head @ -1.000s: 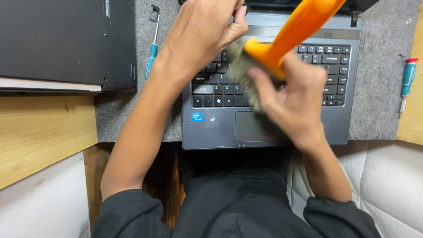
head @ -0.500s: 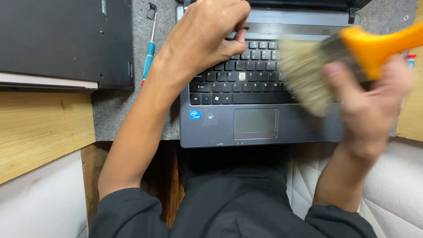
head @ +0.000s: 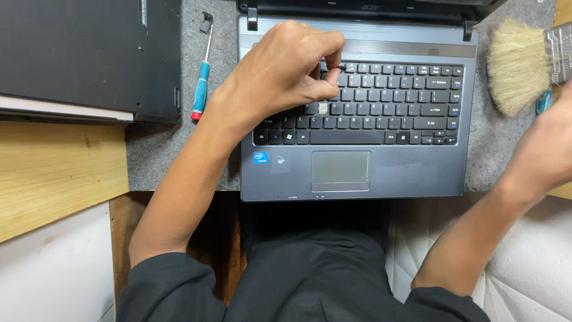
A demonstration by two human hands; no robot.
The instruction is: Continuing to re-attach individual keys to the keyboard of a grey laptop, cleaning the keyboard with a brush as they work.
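Here's the grey laptop [head: 357,173], open on the grey felt mat [head: 161,155] right in front of the person, its black keyboard [head: 381,107] facing up and one spot in the middle rows showing pale where a keycap is off. A small black keycap [head: 340,67] sits pinched at the top of the keyboard. The left hand [head: 280,77] is curled over the upper left keys, knuckles high, forefinger and thumb drawn tightly together on that little black piece, the other fingers tucked under; the forearm runs down and left toward the dark sleeve. Out at the right edge, the right hand [head: 551,146] is pulled back off the laptop, wrist bent, mostly out of frame, so how its fingers wrap cannot be told, but the brush [head: 518,62] with pale bristles and a metal band hovers just beside the laptop's right side, bristles pointing left. Left of the laptop, a blue-handled screwdriver [head: 201,74] lies on the mat, near a second dark laptop [head: 89,53] resting closed on the wooden bench [head: 53,173].
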